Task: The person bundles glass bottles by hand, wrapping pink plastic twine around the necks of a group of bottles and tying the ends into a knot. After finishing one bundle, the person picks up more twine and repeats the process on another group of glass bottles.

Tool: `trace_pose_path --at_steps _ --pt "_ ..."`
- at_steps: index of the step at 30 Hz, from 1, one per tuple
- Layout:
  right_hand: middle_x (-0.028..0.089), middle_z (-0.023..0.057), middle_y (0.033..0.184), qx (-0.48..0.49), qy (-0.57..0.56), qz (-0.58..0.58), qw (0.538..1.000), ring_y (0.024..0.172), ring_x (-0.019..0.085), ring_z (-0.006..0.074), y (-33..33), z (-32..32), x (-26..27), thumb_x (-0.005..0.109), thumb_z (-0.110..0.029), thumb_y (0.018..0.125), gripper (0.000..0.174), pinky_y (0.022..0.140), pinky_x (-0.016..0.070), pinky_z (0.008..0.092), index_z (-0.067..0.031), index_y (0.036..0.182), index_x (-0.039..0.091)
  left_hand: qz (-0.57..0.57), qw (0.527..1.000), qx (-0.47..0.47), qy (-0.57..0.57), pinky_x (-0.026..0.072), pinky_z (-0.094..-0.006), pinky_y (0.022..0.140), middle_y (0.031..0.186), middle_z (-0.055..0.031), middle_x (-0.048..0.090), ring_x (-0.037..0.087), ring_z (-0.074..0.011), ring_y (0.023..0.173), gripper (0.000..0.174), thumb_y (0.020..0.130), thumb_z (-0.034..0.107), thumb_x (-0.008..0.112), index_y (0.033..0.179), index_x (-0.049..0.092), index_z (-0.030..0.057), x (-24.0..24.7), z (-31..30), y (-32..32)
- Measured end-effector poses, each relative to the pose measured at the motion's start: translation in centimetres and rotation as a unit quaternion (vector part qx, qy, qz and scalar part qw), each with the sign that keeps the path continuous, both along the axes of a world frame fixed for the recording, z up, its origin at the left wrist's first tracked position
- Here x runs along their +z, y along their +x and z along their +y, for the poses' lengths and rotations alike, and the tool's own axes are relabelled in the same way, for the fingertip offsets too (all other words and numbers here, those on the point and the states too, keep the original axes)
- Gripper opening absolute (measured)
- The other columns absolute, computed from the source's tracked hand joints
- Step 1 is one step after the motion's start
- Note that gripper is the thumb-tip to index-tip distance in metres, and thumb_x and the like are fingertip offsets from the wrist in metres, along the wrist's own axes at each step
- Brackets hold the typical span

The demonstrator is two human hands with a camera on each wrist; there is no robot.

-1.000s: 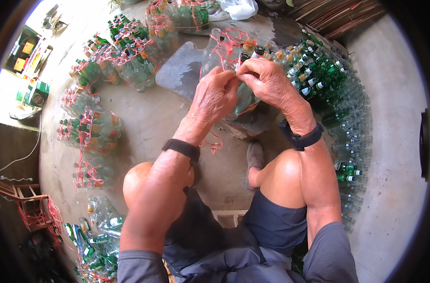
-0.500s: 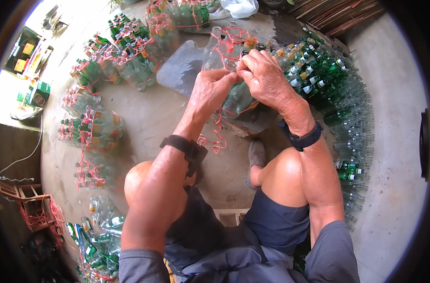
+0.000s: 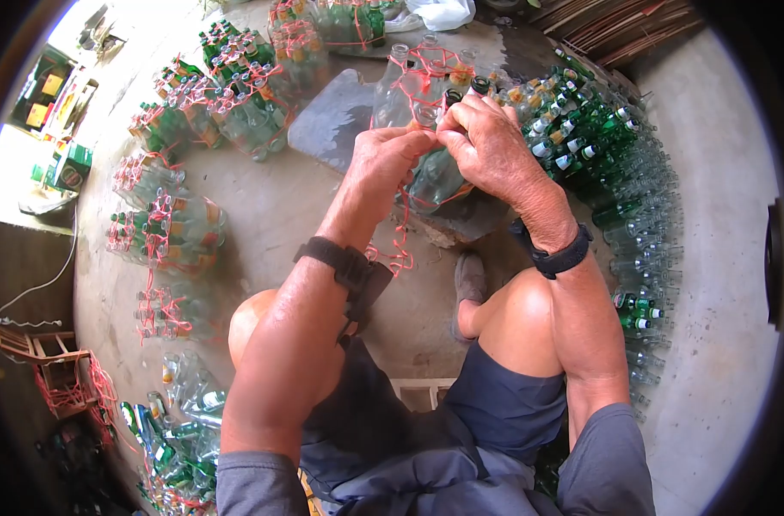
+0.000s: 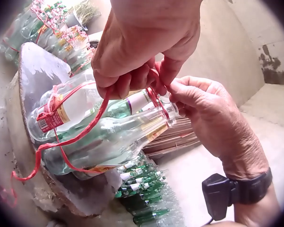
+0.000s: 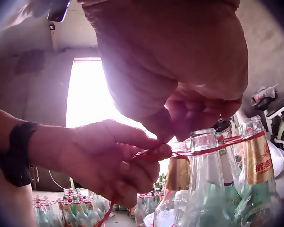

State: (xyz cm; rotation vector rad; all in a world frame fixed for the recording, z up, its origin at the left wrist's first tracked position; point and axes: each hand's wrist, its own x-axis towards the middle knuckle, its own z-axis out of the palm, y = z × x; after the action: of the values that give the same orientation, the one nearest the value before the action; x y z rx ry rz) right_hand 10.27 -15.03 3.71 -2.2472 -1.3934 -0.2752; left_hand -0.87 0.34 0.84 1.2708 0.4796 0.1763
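A bundle of clear and green glass bottles stands on a grey slab, with red string round its necks and sides. Over the near necks, my left hand grips red string in curled fingers. A loose length of it trails down past the bottles. My right hand meets the left at the fingertips, thumb and forefinger pinching the string beside a bottle mouth. In the right wrist view, string runs taut from the fingers across a clear neck to a gold-labelled bottle.
Several string-tied bottle bundles stand on the floor at left. Dense rows of loose bottles fill the right side along the wall. Untied bottles lie at lower left, near a wooden stool hung with red string.
The left hand has straightened and turned at the wrist, and the loose string below it has shifted. The right hand has tilted slightly. Both stay together over the bundle's necks.
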Motion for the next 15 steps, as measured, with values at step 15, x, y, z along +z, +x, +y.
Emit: trace_pose_path --at_steps 15 --pt "0.068 0.0110 0.102 0.018 -0.002 0.018 1.000 0.108 0.062 0.0357 0.20 0.04 0.35 0.067 -0.021 0.092 0.011 0.096 0.0445 0.0496 -0.0123 0.096 0.072 -0.031 0.998 0.048 0.011 0.0377 -0.0272 0.055 0.071 0.0034 0.061 0.050 -0.0055 0.063 0.022 0.090 0.021 0.080 0.090 0.080 -0.0012 0.07 -0.97 -0.49"
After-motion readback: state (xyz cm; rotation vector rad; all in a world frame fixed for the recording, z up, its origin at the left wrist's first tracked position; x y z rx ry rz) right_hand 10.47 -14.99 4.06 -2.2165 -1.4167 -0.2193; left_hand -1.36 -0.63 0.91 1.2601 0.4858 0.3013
